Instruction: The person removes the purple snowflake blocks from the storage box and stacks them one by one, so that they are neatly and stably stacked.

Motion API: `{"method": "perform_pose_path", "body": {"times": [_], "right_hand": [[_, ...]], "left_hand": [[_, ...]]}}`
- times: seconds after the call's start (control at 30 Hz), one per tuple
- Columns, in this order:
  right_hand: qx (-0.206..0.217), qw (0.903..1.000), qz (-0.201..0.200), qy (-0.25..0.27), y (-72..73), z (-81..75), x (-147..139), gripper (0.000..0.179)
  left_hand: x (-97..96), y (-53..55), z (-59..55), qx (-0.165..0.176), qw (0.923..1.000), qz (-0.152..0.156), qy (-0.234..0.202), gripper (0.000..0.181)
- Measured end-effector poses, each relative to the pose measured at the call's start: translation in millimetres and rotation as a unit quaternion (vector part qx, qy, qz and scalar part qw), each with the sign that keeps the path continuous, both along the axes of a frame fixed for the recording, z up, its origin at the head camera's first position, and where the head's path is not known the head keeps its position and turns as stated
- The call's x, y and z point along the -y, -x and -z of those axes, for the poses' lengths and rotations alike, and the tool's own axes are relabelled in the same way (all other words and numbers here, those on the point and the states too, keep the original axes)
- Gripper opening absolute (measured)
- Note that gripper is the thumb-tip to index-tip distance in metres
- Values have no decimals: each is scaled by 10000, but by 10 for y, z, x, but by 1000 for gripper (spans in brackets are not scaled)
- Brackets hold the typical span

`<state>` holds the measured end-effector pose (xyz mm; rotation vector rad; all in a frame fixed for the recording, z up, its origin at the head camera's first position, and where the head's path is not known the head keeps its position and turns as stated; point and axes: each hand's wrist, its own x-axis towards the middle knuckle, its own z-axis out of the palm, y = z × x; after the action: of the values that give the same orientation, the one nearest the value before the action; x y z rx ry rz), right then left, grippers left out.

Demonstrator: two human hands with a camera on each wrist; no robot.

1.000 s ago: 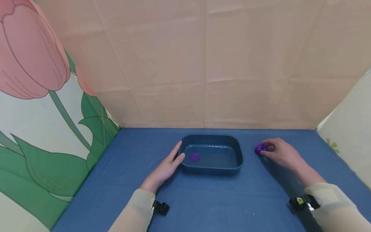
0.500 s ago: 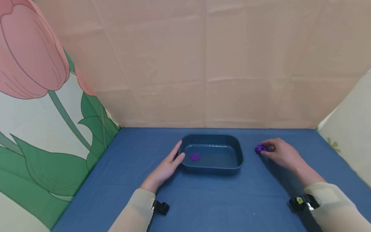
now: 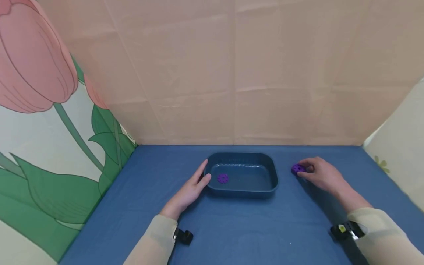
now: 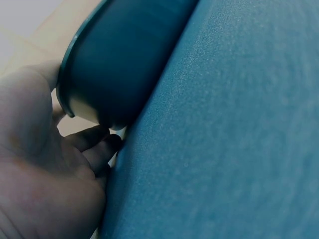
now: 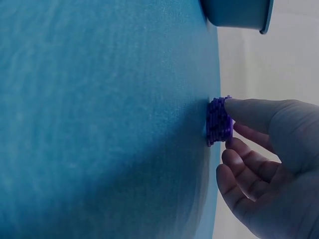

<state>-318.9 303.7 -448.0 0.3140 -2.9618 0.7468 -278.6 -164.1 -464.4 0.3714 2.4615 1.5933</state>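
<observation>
A dark blue rectangular tray (image 3: 243, 192) stands on the blue cloth, with one purple notched disc (image 3: 223, 178) lying in its left part. My left hand (image 3: 187, 191) rests against the tray's left end, thumb and index finger spread along the rim; in the left wrist view its lower fingers sit beside the tray wall (image 4: 119, 64). To the right of the tray, my right hand (image 3: 322, 175) pinches a small stack of purple notched discs (image 3: 298, 169) between thumb and fingers. The right wrist view shows that stack (image 5: 218, 122) standing on the cloth, layers pressed together.
Blue cloth (image 3: 238, 232) covers the table. A beige sheet (image 3: 232, 73) hangs along the back edge. Tulip-printed fabric (image 3: 36, 66) borders the left side, and a pale panel (image 3: 404, 147) the right.
</observation>
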Motion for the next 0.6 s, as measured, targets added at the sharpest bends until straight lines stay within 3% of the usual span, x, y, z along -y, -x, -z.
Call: {"method": "perform_pose_path", "body": {"times": [0.6], "right_hand": [[-40, 10000, -30, -9, 5, 9, -9, 42]], "left_hand": [[4, 17, 17, 5, 10000, -5, 22, 72]]}}
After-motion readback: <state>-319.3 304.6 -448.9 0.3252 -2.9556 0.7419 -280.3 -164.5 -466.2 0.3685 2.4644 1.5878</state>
